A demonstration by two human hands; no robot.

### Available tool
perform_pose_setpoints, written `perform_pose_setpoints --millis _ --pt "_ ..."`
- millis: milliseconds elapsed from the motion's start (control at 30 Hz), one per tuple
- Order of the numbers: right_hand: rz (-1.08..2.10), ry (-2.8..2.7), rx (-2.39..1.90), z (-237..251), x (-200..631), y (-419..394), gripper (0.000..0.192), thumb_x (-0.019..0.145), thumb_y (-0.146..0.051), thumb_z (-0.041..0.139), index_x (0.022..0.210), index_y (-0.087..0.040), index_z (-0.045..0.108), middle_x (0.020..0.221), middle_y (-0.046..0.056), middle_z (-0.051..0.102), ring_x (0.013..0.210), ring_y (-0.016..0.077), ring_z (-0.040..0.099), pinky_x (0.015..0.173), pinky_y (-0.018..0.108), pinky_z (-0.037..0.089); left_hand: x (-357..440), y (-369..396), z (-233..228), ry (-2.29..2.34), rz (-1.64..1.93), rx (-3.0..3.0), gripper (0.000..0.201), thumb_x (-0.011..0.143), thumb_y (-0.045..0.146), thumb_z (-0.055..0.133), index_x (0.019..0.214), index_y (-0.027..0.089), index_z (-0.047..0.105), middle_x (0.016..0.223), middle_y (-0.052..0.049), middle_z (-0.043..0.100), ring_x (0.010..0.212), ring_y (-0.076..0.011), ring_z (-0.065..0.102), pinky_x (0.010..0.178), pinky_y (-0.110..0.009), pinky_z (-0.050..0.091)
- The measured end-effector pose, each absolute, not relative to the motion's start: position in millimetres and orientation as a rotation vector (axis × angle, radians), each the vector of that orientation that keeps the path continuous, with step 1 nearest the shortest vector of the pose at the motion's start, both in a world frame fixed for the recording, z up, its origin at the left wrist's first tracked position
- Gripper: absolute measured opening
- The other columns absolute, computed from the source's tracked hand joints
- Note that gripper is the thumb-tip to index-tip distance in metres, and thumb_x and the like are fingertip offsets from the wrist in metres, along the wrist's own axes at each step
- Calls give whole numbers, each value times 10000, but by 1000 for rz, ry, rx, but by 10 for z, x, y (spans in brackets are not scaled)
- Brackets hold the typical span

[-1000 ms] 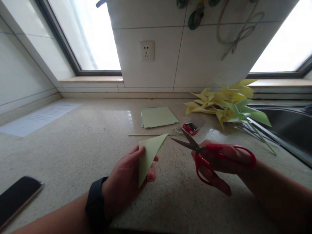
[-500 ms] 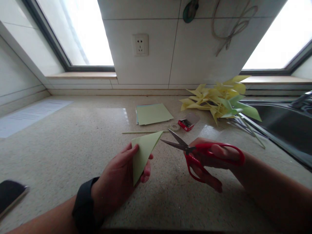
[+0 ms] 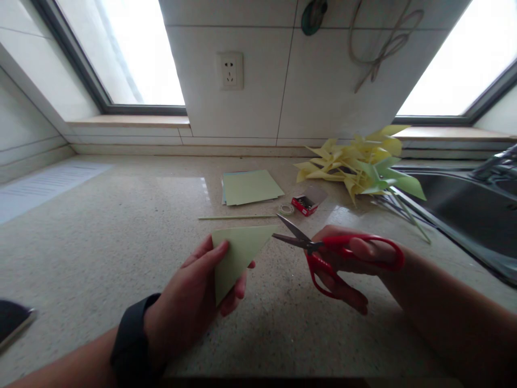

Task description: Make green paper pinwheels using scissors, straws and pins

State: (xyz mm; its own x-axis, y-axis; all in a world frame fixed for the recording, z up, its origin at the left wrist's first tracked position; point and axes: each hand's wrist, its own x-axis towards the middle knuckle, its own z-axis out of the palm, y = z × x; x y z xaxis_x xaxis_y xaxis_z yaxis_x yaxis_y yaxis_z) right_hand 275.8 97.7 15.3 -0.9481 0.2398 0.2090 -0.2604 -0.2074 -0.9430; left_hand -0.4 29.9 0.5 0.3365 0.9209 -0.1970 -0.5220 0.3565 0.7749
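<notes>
your left hand (image 3: 186, 293) clamped on folded paper triangle (image 3: 240, 248) over bench (image 3: 133, 242); your right hand (image 3: 351, 261) wrapped around scissors (image 3: 312, 247), parted by triangle's tip, contact unclear. unsupported tip could bend, snagging. one triangle, one scissors, one stick (image 3: 234, 217), one red box (image 3: 304, 207); yellow pinwheels (image 3: 343, 159) overlap, uncountable.

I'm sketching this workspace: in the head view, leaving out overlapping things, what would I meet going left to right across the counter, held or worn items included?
White printed paper sheet, black wristband, pale green folded paper triangle, red-handled metal scissors, grey metal sink.
</notes>
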Motion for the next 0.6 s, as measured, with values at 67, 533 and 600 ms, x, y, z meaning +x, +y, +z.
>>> perform_pose_setpoints --millis 67,533,600 --pt "2211 -1748 41 180 2786 985 412 1043 -481 410 1155 -120 573 697 19 654 386 79 544 400 181 453 -12 280 -13 760 1059 698 211 902 362 691 1029 221 600 816 -52 724 509 -120 618 397 -166 439" --pt "2173 -1877 -38 262 2973 971 464 1010 -494 496 1265 -111 557 792 30 642 457 58 542 407 151 398 -183 291 -82 825 1024 1044 290 834 426 786 1031 243 677 723 -15 691 526 -119 596 453 -184 438" --pt "2158 -1918 -65 287 2971 982 474 1008 -508 493 1242 -103 566 816 37 643 465 54 542 418 152 407 -218 295 -148 822 976 1083 246 859 415 760 1010 230 702 734 -30 700 521 -112 573 465 -192 433"
